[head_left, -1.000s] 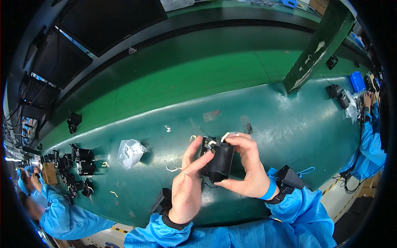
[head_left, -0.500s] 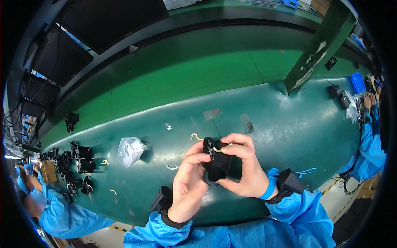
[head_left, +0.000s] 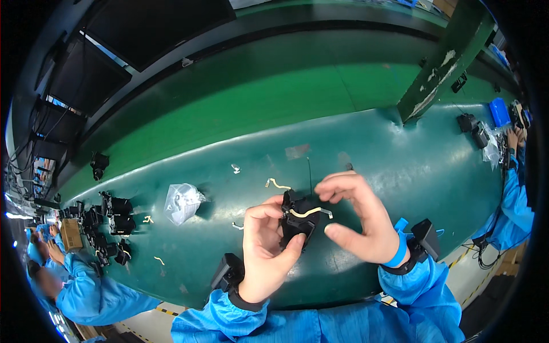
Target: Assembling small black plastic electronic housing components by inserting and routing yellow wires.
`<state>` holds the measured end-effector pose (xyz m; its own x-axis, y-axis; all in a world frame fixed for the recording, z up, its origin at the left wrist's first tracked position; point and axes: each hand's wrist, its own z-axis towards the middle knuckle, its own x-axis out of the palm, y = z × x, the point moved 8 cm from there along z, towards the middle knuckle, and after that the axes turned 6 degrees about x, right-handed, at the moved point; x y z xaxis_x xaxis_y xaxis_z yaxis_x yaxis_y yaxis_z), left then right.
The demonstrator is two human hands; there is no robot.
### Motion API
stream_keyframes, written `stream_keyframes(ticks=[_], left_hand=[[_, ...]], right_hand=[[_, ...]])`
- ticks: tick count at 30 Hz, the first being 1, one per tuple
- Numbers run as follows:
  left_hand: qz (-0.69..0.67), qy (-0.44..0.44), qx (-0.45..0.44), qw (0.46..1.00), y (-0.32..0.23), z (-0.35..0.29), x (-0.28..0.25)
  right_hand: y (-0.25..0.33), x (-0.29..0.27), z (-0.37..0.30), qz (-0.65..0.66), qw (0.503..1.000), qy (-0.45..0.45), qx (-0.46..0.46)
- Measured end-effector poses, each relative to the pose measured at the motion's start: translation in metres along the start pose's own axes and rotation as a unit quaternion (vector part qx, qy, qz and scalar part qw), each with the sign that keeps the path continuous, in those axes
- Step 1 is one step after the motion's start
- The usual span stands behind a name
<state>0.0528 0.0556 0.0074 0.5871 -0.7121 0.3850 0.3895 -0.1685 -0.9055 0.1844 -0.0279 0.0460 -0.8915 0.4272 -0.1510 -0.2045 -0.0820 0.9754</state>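
Note:
My left hand (head_left: 264, 247) grips a small black plastic housing (head_left: 298, 230), its fingers behind the left side and its thumb on the front. A cream flat ribbon cable (head_left: 306, 213) lies across the front of the housing, its end jutting out to the right. My right hand (head_left: 366, 226) is just right of that cable end, fingers and thumb apart and nothing between them. Beyond the housing, another cream ribbon cable (head_left: 279, 184) shows by its top edge; whether it joins the housing I cannot tell. My left fingertips are partly hidden.
On the green bench (head_left: 389, 154), a clear plastic bag (head_left: 183, 203) lies left of my hands. Several black assemblies (head_left: 119, 215) and a cardboard box (head_left: 72, 234) stand farther left, near a person in blue (head_left: 94, 294). A green post (head_left: 446, 63) rises back right, near a blue bin (head_left: 499, 112).
My right hand has let go of the housing and moved right, its fingers spreading. The ribbon cable across the front now shows in full. My left hand keeps hold.

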Motion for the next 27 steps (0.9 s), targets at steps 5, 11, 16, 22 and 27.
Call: stream_keyframes(ticks=[5, 11, 16, 22, 27], left_hand=[[0.001, 0.035, -0.031, 0.999, 0.003, 0.002, 0.008], [0.152, 0.024, 0.027, 0.988, -0.004, 0.000, 0.011], [0.209, 0.050, 0.028, 0.976, -0.002, -0.002, 0.009], [0.130, 0.099, -0.005, 0.987, 0.002, 0.000, 0.014], [-0.076, 0.057, -0.206, 0.974, 0.020, -0.007, 0.010]], right_hand=[[-0.019, 0.002, 0.000, 0.113, 0.990, 0.008, 0.082], [-0.027, 0.012, -0.005, 0.246, 0.956, 0.020, 0.160], [-0.037, 0.009, -0.005, 0.293, 0.923, 0.057, 0.244], [-0.028, -0.005, 0.003, 0.118, 0.982, 0.005, 0.146], [0.021, -0.009, -0.002, -0.235, 0.953, -0.121, -0.147]])
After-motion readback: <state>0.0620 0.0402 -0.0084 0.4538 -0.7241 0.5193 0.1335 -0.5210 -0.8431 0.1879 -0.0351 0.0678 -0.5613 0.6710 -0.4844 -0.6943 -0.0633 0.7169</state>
